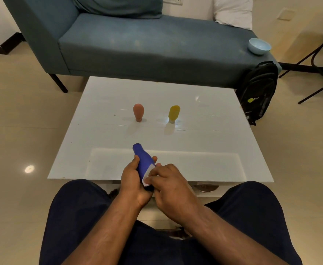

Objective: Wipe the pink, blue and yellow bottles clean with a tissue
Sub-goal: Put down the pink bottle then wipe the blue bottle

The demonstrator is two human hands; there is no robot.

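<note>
My left hand [133, 180] grips the blue bottle [143, 159] over the near edge of the white table [204, 142], its rounded end tilted away from me. My right hand [173, 185] pinches a white tissue [149, 174] against the bottle's lower right side. The bottle's near end is hidden between my hands. Farther back on the table the pink bottle [138, 112] stands upside down on its cap at centre left. The yellow bottle [174, 113] stands the same way to its right, leaning slightly.
A blue-grey sofa [147, 46] runs behind the table, with a light blue bowl [259, 46] on its right end. A black backpack [258, 92] leans at the table's far right corner. My knees flank the table's near edge.
</note>
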